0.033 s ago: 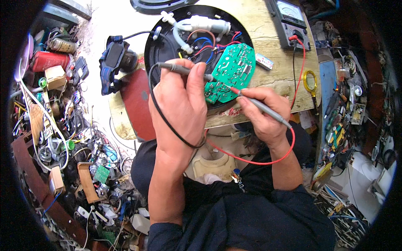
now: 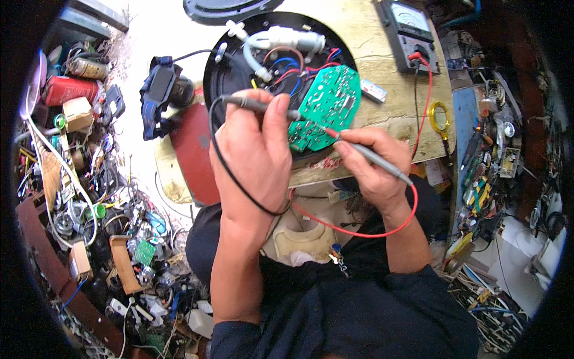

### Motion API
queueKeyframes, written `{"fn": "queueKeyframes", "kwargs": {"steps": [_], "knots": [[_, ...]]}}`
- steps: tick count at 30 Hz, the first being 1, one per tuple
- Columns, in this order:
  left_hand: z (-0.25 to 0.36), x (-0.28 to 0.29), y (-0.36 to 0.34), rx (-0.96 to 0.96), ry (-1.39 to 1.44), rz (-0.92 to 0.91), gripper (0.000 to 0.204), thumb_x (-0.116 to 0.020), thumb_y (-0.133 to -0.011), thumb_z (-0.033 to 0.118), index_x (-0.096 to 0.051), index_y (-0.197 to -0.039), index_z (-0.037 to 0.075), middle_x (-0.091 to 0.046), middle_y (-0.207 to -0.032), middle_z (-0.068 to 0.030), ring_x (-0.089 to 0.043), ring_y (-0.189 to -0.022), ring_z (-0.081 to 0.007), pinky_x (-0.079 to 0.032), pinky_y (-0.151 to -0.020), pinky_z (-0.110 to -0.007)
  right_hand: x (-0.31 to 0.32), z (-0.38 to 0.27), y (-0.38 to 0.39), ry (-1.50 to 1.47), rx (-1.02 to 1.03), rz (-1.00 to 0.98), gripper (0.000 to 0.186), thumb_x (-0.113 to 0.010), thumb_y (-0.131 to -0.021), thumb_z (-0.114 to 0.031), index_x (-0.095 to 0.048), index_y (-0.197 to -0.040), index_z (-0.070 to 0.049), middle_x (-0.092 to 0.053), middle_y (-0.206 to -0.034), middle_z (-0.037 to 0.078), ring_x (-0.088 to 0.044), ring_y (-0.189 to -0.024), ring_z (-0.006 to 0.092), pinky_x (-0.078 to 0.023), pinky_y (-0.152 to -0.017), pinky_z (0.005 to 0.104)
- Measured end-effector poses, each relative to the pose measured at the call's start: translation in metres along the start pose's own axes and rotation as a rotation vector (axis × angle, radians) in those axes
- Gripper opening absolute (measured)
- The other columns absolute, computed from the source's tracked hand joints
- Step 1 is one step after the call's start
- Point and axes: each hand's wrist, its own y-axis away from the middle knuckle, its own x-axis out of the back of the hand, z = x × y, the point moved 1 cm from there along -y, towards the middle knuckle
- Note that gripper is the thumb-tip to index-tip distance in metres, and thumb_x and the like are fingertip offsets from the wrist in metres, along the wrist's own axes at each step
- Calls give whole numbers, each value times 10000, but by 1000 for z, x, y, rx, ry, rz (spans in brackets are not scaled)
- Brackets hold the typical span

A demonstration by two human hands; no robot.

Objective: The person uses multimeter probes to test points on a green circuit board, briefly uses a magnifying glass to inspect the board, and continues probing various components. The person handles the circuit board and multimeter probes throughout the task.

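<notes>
My left hand (image 2: pixel 248 161) is closed around the grey probe with the black lead (image 2: pixel 244 100), its tip at the green circuit board (image 2: pixel 335 90). My right hand (image 2: pixel 376 170) pinches a second grey probe (image 2: pixel 376 157), red-tipped with a red lead, also pointed at the board's lower part; whether both tips touch is too small to tell. The board lies in a round black housing (image 2: pixel 218 75) with white tubing (image 2: pixel 281 39) and coloured wires. The leads run loosely, the red one to an analog multimeter (image 2: pixel 412 42) at the back right.
The wooden table (image 2: pixel 385 119) also bears a yellow-rimmed magnifier (image 2: pixel 440 105), a small white item (image 2: pixel 372 90), a black strapped device (image 2: pixel 161 93), a red board (image 2: pixel 188 158) and a black cover (image 2: pixel 230 6). Dense piles of electronic scrap (image 2: pixel 137 251) lie on both sides.
The whole view has shifted slightly. Both hands still hold the probes at the board, with little visible change in their pose.
</notes>
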Motion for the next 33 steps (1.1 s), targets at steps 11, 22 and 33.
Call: {"fn": "queueKeyframes", "kwargs": {"steps": [11, 22, 33], "knots": [[-1, -2, 0, 12, -8, -26, 203, -683, -1085, 177, -651, -1048, -20, -727, -786, -179, -741, -689, -330, -547, -613, -422, 1, -1, -2, -31, 0, -12, 138, -821, -909, 20, -772, -1038, 28, -809, -904, 120, -750, -747, 125, -578, -649, 272], [-1, -1, -1, -16, -16, -1, 192, -678, -1081, 156, -647, -1028, -25, -730, -807, -194, -747, -697, -332, -553, -613, -419, -3, -3, -1, -61, -30, -1, 132, -816, -927, -30, -782, -1054, -17, -781, -804, 86, -761, -665, 153, -577, -590, 289], [-4, -2, 0, -15, 16, -16, 197, -687, -1082, 184, -636, -1044, -2, -733, -775, -167, -749, -679, -339, -551, -592, -431, 2, -1, 0, -6, 30, -7, 172, -837, -904, -27, -776, -1063, -6, -811, -906, 117, -771, -720, 165, -599, -640, 298]]}}
